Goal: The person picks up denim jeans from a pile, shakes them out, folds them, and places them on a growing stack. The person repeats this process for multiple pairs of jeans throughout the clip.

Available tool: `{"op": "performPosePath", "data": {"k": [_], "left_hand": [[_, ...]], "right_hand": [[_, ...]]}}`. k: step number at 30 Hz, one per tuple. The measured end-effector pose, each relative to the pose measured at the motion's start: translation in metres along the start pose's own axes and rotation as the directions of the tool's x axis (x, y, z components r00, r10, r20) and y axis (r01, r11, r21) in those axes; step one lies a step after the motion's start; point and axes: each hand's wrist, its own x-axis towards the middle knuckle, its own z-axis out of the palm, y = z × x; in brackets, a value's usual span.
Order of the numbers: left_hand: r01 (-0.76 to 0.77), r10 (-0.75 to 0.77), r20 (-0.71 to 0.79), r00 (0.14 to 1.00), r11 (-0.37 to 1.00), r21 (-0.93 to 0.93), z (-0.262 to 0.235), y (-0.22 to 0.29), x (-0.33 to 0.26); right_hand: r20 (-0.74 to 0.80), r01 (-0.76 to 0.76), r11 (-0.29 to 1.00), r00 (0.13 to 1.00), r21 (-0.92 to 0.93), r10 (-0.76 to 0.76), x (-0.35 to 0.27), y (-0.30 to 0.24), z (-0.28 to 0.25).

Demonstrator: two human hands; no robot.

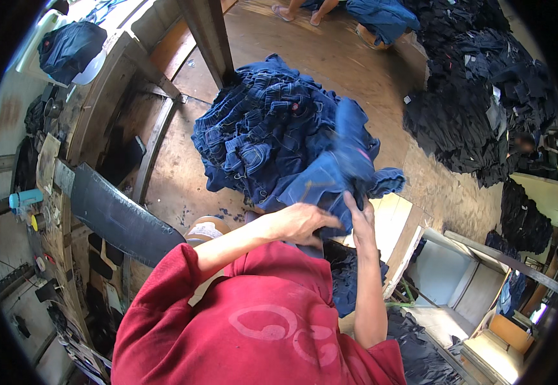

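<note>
1. Left hand (pixel 298 221), centre of the frame: fingers bent toward the cloth, tips blurred. Whether they are clamped on it or merely touching cannot be told.
2. Right hand (pixel 362 224), just right of centre: fingers pointing up the frame, against the lower part of the cloth. The closure of the grip is partly hidden; cannot confirm.
3. Denim garment (pixel 351 157), right of centre: dark blue, its upper part smeared by motion, its lower folds reaching down between the hands. Type of garment not determined.
4. Handling, as judged: soft and limp, moderately heavy for cloth, not slippery, not fragile. Best hold is at a thick seam or hem, both hands spaced apart; a grip on loose folds would probably let it sag.
5. Denim pile (pixel 253 119), upper centre: crumpled blue pieces with gathered edges, heaped beside the garment and overlapped by it.
6. Wooden floor (pixel 391 119) beneath the pile; black cloth heap (pixel 449 122) at upper right.
7. Dark curved panel (pixel 125 215) at left; co-worker's feet (pixel 315 18) at the upper edge.
</note>
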Motion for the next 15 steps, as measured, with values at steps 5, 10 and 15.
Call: {"op": "performPosePath", "data": {"k": [5, 10, 15], "left_hand": [[0.702, -0.082, -0.909, 0.409, 0.665, 0.256, -0.038, -0.094, -0.048], [0.839, -0.631, -0.744, 0.221, 0.511, -0.185, -0.057, -0.162, -0.096], [0.496, -0.218, -0.902, 0.373, 0.869, -0.005, -0.017, -0.083, -0.056]], "right_hand": [[-0.232, -0.19, 0.892, 0.924, 0.409, 0.303, -0.011, 0.027, -0.043], [-0.26, -0.169, 0.932, 0.931, 0.319, 0.257, -0.054, 0.047, -0.094], [-0.26, -0.027, 0.94, 0.958, 0.34, 0.121, -0.054, 0.044, -0.063]]}}
